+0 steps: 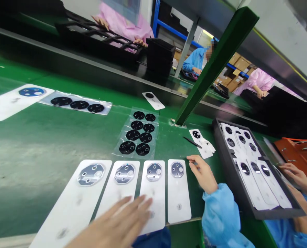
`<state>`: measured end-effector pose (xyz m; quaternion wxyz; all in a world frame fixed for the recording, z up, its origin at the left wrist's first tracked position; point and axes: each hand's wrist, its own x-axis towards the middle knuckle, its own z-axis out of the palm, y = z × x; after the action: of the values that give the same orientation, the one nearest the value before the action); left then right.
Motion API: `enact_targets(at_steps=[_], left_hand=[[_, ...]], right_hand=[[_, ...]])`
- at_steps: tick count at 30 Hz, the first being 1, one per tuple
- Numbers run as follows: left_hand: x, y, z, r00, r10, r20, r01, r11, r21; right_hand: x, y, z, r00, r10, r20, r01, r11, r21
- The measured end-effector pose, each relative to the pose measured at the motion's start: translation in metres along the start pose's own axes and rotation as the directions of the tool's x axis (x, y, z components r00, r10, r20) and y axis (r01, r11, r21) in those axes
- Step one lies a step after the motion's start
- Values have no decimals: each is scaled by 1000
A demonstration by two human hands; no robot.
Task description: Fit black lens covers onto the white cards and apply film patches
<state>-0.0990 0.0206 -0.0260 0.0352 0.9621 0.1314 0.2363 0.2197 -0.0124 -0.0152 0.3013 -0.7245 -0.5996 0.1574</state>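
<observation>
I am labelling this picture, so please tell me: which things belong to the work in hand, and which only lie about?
In hand, probably:
left hand over the row of four white covers;
right hand beside that row;
sheet of black rings behind it.

Lying about:
black tray of covers;
thin black stick;
lone cover farther back;
orange crate.

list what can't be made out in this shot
Head view, the only one:
- left hand: motion-blurred and cut off by the bottom edge; contact with the covers is unclear
- third cover: its lower part is hidden by the left hand
- right hand: seen from the back, so its palm is hidden
- tray: its covers overlap, so the count is unclear
- co-worker's hand: blurred, so what it touches is unclear
</observation>
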Motion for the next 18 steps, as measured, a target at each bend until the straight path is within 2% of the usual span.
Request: enact_targets(at_steps=[2, 5, 8, 14, 18], left_hand=[[29, 22, 13, 986, 129, 100, -129, 992, -14], [53, 39, 35, 983, 142, 119, -146, 989, 31], [54, 43, 51, 990, 100, 96, -108, 991, 80], [50, 42, 45, 990, 116, 86, -125, 985, 116], [52, 41, 42, 989, 120, 91, -129, 986, 103]], right_hand=[[9, -2, 7, 1000, -18, 24, 18, 1000, -14], [16, -7, 14, 999, -23, 38, 25, 999, -37], [18, -8, 16, 999, -18, 48, 20, 999, -34], [18, -12, 11, 993, -43, 109, 31, 993, 112], [17, -15, 8, 993, -53, 105, 33, 982, 186]])
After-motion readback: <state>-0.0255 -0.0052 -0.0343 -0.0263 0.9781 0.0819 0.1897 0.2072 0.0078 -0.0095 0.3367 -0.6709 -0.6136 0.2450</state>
